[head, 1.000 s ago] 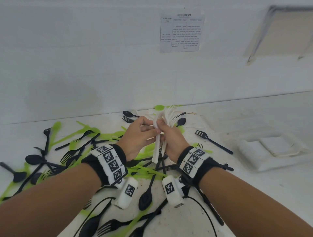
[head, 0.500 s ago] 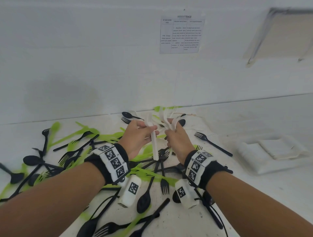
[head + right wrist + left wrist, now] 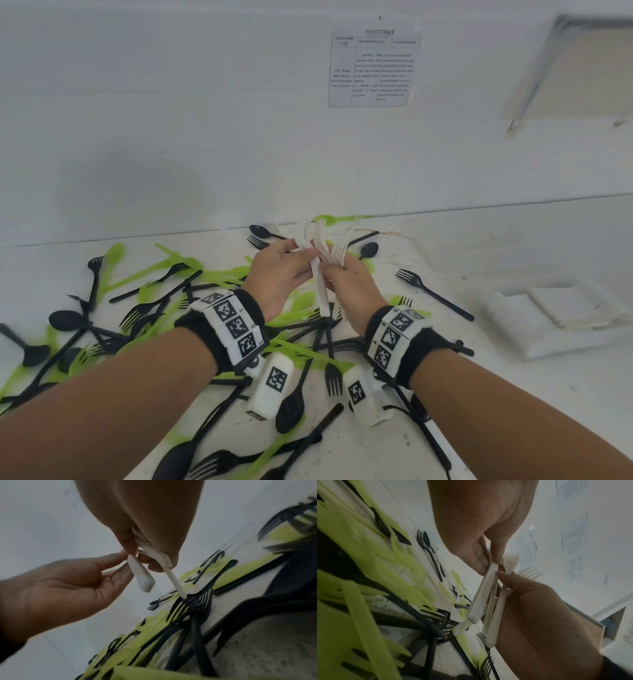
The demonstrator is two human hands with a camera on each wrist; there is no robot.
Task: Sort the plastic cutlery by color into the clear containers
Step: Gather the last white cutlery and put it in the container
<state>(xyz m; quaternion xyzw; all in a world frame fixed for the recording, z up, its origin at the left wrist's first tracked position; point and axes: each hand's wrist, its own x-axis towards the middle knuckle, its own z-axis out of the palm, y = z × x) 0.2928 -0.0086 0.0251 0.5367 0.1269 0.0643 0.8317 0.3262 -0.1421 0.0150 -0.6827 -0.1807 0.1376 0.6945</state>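
Both hands meet above the middle of the pile. My left hand point(image 3: 303, 251) pinches a stack of white cutlery handles point(image 3: 481, 595) between thumb and fingers. My right hand point(image 3: 330, 274) grips a bundle of white forks point(image 3: 342, 250), tines up and fanned out. In the right wrist view the left hand's stack point(image 3: 142, 577) hangs right next to the right hand's bundle point(image 3: 171, 577), one handle reaching down to the black forks. The clear containers point(image 3: 561, 318) sit at the right of the table, well apart from both hands.
Black forks and spoons point(image 3: 301, 401) and lime-green cutlery point(image 3: 171, 267) lie tangled across the white table point(image 3: 479, 394) under and left of my hands. A lone black fork point(image 3: 431, 294) lies between hands and containers. A white wall with a printed sheet point(image 3: 373, 68) is behind.
Half a second ago the hands were slightly apart, the left holding white cutlery on its own. They have closed together again, left stack against the right bundle.
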